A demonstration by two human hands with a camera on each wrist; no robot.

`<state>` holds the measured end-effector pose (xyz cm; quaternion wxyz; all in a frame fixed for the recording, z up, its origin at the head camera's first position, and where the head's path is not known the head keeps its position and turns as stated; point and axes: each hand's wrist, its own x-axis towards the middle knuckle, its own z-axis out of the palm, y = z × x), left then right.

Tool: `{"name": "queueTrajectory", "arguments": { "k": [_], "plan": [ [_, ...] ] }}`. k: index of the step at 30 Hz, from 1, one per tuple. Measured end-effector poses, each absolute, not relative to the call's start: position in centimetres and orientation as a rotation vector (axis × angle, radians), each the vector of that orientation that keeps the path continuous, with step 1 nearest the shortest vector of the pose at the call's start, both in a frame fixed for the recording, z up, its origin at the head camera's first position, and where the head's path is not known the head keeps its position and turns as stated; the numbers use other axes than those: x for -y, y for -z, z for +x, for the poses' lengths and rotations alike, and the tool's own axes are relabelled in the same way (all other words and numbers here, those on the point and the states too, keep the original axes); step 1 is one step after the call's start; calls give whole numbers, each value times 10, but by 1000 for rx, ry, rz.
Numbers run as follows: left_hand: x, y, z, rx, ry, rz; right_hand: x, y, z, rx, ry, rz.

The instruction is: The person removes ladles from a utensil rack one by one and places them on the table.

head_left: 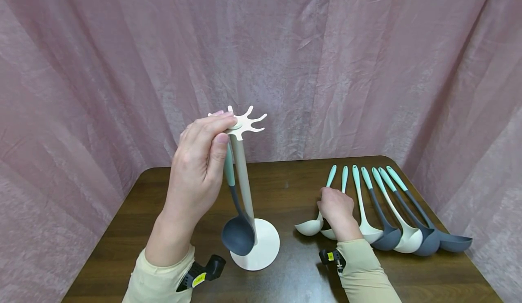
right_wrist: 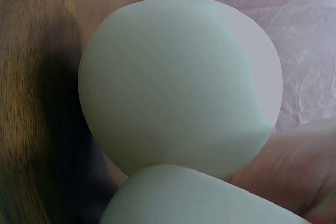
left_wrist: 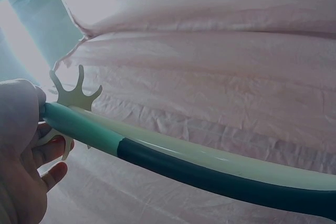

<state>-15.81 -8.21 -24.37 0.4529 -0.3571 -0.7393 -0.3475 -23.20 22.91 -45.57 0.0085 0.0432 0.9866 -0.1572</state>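
Note:
My left hand [head_left: 200,158] holds the top of a cream utensil stand [head_left: 261,248], its fingers over the hub and its thumb near the arms. From the stand hangs a dark grey ladle [head_left: 238,236] with a turquoise handle, its upper end close to the thumb in the left wrist view. Over on the right, my right hand [head_left: 337,209] pinches the leftmost cream ladle [head_left: 308,228] by its handle; the fingertips are hidden. The second cream ladle [head_left: 344,176] lies partly under that hand. In the right wrist view a cream ladle bowl [right_wrist: 178,82] fills the middle.
More ladles in cream and dark grey lie side by side to the right, among them a cream one [head_left: 409,240] and a grey one [head_left: 454,243] by the table's right edge. Pink curtains [head_left: 285,67] hang behind the brown wooden table [head_left: 285,185].

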Motion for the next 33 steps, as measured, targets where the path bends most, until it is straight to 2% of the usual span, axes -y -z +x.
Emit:
{"name": "queueTrajectory", "arguments": {
  "k": [33],
  "plan": [
    [90, 241, -157, 1884, 858, -886, -227, 448, -231, -3111, 483, 163]
  ]
}}
